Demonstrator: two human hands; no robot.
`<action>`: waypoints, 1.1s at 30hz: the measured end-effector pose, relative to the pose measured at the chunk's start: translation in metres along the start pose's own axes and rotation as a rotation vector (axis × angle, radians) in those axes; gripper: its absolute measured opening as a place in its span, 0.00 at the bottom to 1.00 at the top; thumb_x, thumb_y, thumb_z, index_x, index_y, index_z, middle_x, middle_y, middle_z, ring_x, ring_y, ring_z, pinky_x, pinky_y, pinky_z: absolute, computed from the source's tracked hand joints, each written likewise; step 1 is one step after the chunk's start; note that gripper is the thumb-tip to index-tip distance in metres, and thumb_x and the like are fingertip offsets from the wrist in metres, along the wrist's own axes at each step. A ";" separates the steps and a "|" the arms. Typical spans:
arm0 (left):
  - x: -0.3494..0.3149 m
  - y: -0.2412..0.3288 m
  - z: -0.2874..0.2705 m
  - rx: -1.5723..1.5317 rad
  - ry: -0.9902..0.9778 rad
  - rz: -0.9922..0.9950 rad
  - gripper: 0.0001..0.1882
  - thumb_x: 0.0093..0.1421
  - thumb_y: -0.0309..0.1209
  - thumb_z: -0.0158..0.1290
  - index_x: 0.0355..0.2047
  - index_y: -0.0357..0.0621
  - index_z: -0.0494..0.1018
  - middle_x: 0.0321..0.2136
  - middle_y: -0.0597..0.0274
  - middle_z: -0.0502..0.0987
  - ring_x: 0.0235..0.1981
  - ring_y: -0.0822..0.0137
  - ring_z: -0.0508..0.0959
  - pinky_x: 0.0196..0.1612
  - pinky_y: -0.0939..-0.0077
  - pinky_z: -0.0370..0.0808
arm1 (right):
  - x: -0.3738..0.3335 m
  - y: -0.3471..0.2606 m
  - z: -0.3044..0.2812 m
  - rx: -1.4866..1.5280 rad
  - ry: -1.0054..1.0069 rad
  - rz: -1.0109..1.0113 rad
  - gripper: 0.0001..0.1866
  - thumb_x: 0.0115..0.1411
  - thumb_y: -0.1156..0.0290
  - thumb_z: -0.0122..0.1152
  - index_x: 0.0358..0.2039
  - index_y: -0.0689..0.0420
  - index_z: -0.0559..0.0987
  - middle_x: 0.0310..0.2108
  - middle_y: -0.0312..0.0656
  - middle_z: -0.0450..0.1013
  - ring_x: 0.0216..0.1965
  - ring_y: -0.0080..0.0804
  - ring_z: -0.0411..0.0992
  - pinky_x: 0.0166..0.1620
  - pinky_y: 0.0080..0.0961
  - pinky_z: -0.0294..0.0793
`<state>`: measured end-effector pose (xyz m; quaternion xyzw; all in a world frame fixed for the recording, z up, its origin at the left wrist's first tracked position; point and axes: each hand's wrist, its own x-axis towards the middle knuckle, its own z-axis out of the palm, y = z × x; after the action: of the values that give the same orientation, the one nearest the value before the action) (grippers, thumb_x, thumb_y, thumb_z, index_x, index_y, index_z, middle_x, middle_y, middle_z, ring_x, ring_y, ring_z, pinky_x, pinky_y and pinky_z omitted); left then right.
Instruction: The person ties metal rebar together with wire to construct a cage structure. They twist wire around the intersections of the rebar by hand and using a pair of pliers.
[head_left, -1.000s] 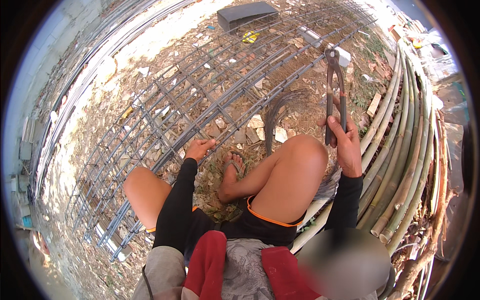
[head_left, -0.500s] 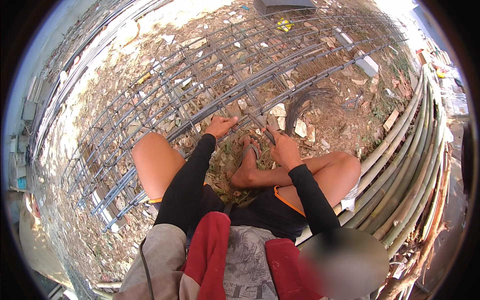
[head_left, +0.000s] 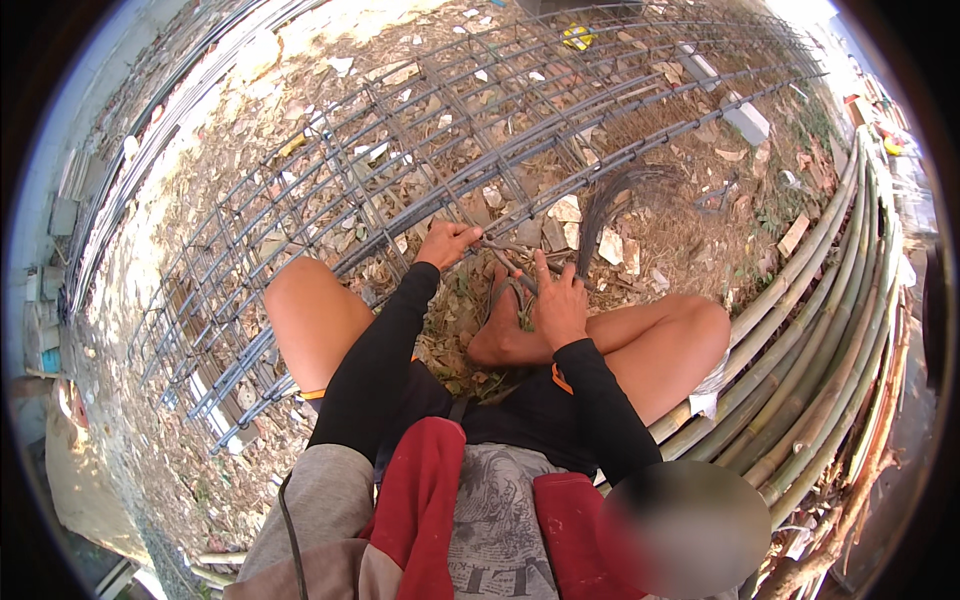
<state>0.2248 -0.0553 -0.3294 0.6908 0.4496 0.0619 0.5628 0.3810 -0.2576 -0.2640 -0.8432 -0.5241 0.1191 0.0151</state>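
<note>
My right hand [head_left: 562, 303] grips a pair of pincers [head_left: 505, 262] whose two handles are spread apart. The jaws reach toward the edge bar of a steel rebar cage [head_left: 440, 205], close to my left thumb. My left hand [head_left: 447, 245] is closed beside that bar, fingers bent and thumb pointing right. Whatever lies between its fingers is too small to make out, and fine wire there cannot be told. A bundle of dark tie wire [head_left: 600, 215] lies on the ground just beyond my right hand.
The long cage runs from lower left to upper right, partly held up by pale blocks [head_left: 745, 120]. Bamboo poles [head_left: 800, 340] are stacked along my right. My sandalled foot [head_left: 497, 325] sits below my hands. Broken tile pieces [head_left: 611, 246] and dry leaves litter the ground.
The pincers' handles have gone from nearly together to spread apart. My right hand has shifted slightly down and left; my left hand has moved a little up and right.
</note>
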 end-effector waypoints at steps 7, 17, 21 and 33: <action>-0.006 0.008 0.007 0.103 0.074 0.044 0.25 0.63 0.52 0.55 0.33 0.40 0.84 0.14 0.65 0.68 0.17 0.71 0.67 0.26 0.68 0.67 | -0.007 0.000 -0.005 -0.110 0.058 -0.061 0.37 0.58 0.70 0.58 0.68 0.35 0.61 0.43 0.50 0.67 0.41 0.50 0.69 0.43 0.50 0.69; -0.008 0.005 0.010 0.102 0.124 0.110 0.24 0.65 0.50 0.53 0.37 0.40 0.84 0.12 0.59 0.67 0.15 0.65 0.67 0.27 0.57 0.68 | -0.002 0.003 -0.005 0.116 -0.103 -0.090 0.29 0.64 0.62 0.57 0.66 0.37 0.65 0.33 0.45 0.72 0.29 0.41 0.74 0.33 0.39 0.75; -0.005 0.009 0.009 0.112 0.112 0.051 0.24 0.65 0.50 0.53 0.39 0.39 0.83 0.14 0.58 0.71 0.17 0.64 0.70 0.28 0.58 0.69 | 0.004 0.002 -0.002 1.204 -0.701 0.280 0.35 0.63 0.58 0.62 0.67 0.49 0.61 0.29 0.41 0.74 0.23 0.34 0.76 0.23 0.32 0.76; -0.008 0.009 0.003 0.021 0.080 0.018 0.23 0.62 0.49 0.56 0.36 0.39 0.84 0.19 0.55 0.77 0.20 0.63 0.73 0.33 0.59 0.73 | -0.015 0.002 -0.012 0.017 0.383 -0.209 0.27 0.57 0.59 0.63 0.53 0.59 0.69 0.30 0.47 0.74 0.27 0.50 0.75 0.31 0.50 0.73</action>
<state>0.2264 -0.0626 -0.3199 0.6978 0.4660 0.0898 0.5366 0.3793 -0.2704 -0.2503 -0.7913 -0.5951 -0.0411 0.1340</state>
